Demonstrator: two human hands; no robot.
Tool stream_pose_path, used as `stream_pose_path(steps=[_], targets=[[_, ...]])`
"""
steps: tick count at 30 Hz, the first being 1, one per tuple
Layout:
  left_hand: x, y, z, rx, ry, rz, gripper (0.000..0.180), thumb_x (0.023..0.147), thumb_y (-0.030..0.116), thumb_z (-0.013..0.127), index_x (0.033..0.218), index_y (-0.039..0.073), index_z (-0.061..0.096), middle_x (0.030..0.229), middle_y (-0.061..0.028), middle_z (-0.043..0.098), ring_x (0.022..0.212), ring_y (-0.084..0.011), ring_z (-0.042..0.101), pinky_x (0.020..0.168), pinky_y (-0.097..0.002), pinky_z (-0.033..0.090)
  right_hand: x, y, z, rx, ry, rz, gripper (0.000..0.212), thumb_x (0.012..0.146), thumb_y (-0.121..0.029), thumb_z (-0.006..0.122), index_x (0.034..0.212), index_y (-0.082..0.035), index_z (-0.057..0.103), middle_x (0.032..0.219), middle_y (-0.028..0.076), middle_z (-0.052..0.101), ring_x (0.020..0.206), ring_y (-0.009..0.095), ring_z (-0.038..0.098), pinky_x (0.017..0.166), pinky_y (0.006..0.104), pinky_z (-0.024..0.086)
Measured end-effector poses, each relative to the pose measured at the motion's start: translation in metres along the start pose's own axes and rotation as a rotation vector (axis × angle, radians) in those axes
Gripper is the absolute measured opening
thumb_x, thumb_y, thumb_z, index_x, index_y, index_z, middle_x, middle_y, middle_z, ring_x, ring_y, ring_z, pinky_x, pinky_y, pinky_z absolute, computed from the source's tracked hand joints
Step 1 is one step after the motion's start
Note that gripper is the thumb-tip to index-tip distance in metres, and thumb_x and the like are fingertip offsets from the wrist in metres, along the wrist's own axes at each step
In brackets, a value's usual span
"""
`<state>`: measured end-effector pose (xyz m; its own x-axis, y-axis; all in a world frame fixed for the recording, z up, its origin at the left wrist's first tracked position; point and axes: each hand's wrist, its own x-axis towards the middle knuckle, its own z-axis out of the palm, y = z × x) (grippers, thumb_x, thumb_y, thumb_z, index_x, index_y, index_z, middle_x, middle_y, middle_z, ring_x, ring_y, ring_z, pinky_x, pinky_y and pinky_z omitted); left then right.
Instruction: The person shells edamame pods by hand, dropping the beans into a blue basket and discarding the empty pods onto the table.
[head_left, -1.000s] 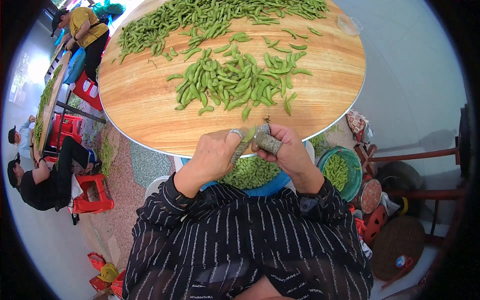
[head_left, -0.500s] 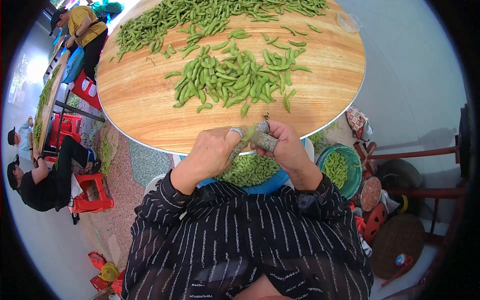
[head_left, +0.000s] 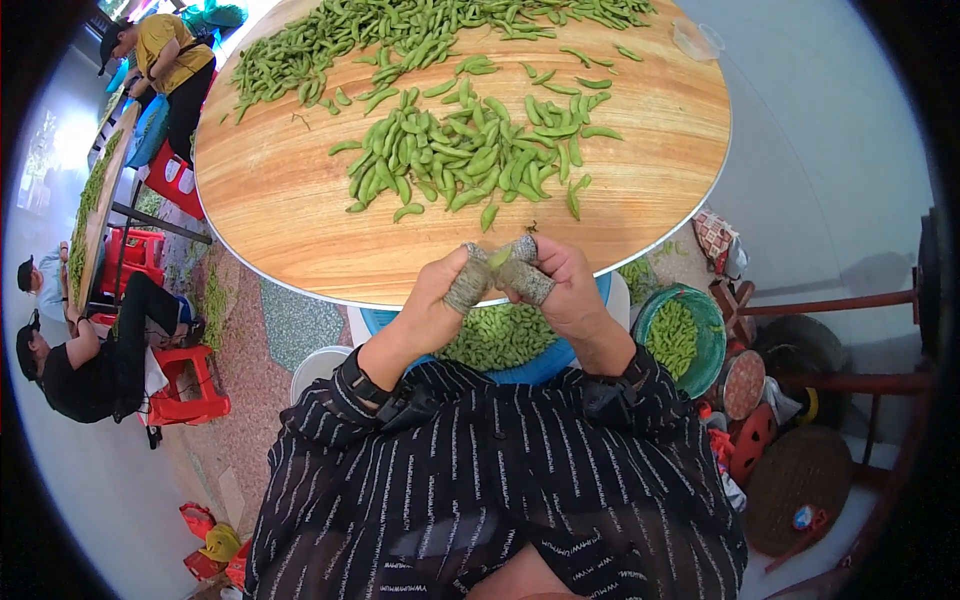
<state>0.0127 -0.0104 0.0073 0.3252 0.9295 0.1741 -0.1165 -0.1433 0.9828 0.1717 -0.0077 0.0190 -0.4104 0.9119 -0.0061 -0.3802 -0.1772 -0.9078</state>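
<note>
My two hands meet over the table's near edge, fingers closed together around a green soybean pod (head_left: 499,257), most of it hidden by the fingertips. My left hand (head_left: 440,290) and my right hand (head_left: 568,290) both wear grey knitted-looking covers on some fingers. Below them a blue basin (head_left: 540,368) holds many shelled green beans (head_left: 500,335). Just beyond my hands, a loose heap of soybean pods (head_left: 450,155) lies on the round wooden table (head_left: 290,240).
A larger mass of pods (head_left: 330,50) covers the table's far side. At right, a green basket (head_left: 708,355) holds beans beside a metal rail (head_left: 840,305). A white bucket (head_left: 318,368) stands at left. Other people sit beyond, near a red stool (head_left: 185,390).
My left hand has turned, its wrapped thumb now facing up and its knuckles lower. The right hand stays nearly in place. The pod shows less between the fingers.
</note>
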Motion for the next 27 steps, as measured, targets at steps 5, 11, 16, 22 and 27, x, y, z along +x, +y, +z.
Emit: stream_pose_path(steps=[5, 11, 16, 22, 27], targets=[[0.002, 0.012, -0.004, -0.491, -0.083, -0.428, 0.024, 0.089, 0.024, 0.042, 0.094, 0.003, 0.051, 0.059, 0.0034, 0.04, 0.049, -0.0041, 0.032, 0.045, -0.0176, 0.026, 0.002, 0.004, -0.007, -0.137, -0.019, -0.15, 0.012, 0.081, -0.005, 0.054, 0.092, 0.0, 0.055, 0.082, 0.001, 0.057, 0.075, 0.008, 0.053, 0.067, 0.0217, 0.044], [0.002, 0.014, -0.006, 0.15, -0.042, -0.224, 0.015, 0.08, 0.014, 0.053, 0.086, 0.003, 0.046, 0.058, -0.0068, 0.049, 0.047, -0.0195, 0.046, 0.047, -0.0276, 0.038, -0.001, -0.005, -0.008, -0.063, -0.013, 0.01, 0.009, 0.08, -0.006, 0.055, 0.088, -0.002, 0.056, 0.074, -0.001, 0.055, 0.063, 0.006, 0.049, 0.058, 0.0188, 0.04], [0.005, 0.026, -0.007, 0.999, -0.147, 0.261, 0.028, 0.068, 0.008, 0.059, 0.094, 0.002, 0.049, 0.067, -0.0145, 0.055, 0.066, -0.0318, 0.056, 0.053, -0.0386, 0.043, -0.006, -0.013, -0.002, 0.167, 0.036, 0.193, 0.007, 0.08, -0.006, 0.055, 0.086, -0.004, 0.056, 0.071, -0.002, 0.055, 0.058, 0.004, 0.047, 0.054, 0.0172, 0.038], [0.004, 0.014, -0.013, 1.019, -0.121, 0.448, 0.031, 0.066, 0.01, 0.063, 0.092, 0.002, 0.049, 0.07, -0.0132, 0.055, 0.064, -0.0301, 0.056, 0.052, -0.0366, 0.044, -0.003, -0.011, 0.003, 0.055, -0.007, 0.139, 0.008, 0.079, -0.004, 0.054, 0.087, -0.003, 0.056, 0.073, -0.002, 0.056, 0.06, 0.004, 0.048, 0.053, 0.0166, 0.038], [0.003, 0.008, -0.012, 0.983, 0.078, 0.642, 0.026, 0.064, 0.006, 0.063, 0.086, 0.002, 0.049, 0.074, -0.012, 0.058, 0.061, -0.0289, 0.056, 0.05, -0.0338, 0.044, 0.0, -0.008, 0.012, 0.088, 0.032, 0.113, 0.009, 0.079, -0.003, 0.055, 0.087, -0.002, 0.056, 0.074, -0.001, 0.056, 0.061, 0.004, 0.048, 0.054, 0.0168, 0.038]])
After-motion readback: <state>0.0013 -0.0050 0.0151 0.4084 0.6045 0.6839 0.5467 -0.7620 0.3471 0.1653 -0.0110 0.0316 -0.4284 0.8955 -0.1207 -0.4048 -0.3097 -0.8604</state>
